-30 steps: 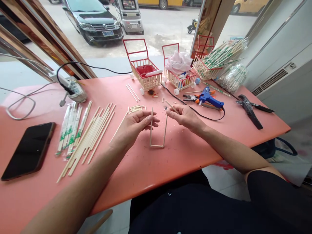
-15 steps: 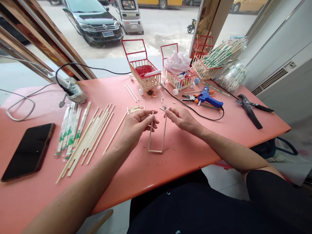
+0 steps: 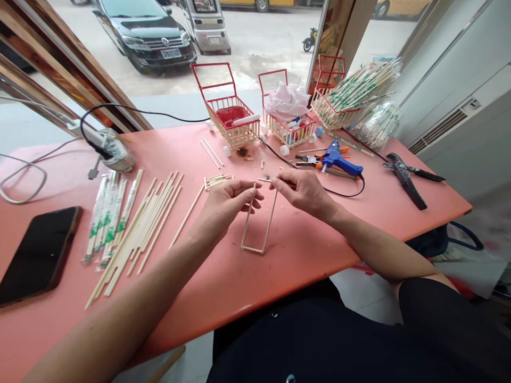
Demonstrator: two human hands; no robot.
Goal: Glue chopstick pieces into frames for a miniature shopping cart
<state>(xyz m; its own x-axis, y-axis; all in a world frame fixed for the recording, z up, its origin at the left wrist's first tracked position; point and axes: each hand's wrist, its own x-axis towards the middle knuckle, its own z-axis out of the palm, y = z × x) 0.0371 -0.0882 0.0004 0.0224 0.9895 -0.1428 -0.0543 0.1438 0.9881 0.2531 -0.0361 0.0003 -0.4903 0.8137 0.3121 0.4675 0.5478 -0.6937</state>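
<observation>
A three-sided frame of thin wooden sticks (image 3: 252,249) stands tilted over the table, its crossbar at the bottom and its open end towards my hands. My left hand (image 3: 227,205) pinches the upper part of its left stick between thumb and fingers. In the fingertips of my right hand (image 3: 305,192) is a short stick piece (image 3: 264,180), held nearly level by the frame's upper end. The right stick's top lies just under those fingertips; whether they touch it I cannot tell. A small pile of short stick pieces (image 3: 219,181) lies beyond my left hand.
Long sticks (image 3: 149,229), wrapped chopsticks (image 3: 106,223) and a phone (image 3: 40,252) lie at left. Behind stand stick-built carts (image 3: 239,135). A blue glue gun (image 3: 341,162) with its cord, pliers (image 3: 309,159) and a black-handled tool (image 3: 407,183) lie at right. A power strip (image 3: 114,151) sits back left.
The short piece in my right hand has turned closer to level. The frame's upper end has tilted slightly to the right with my hands. The whole view has shifted a little.
</observation>
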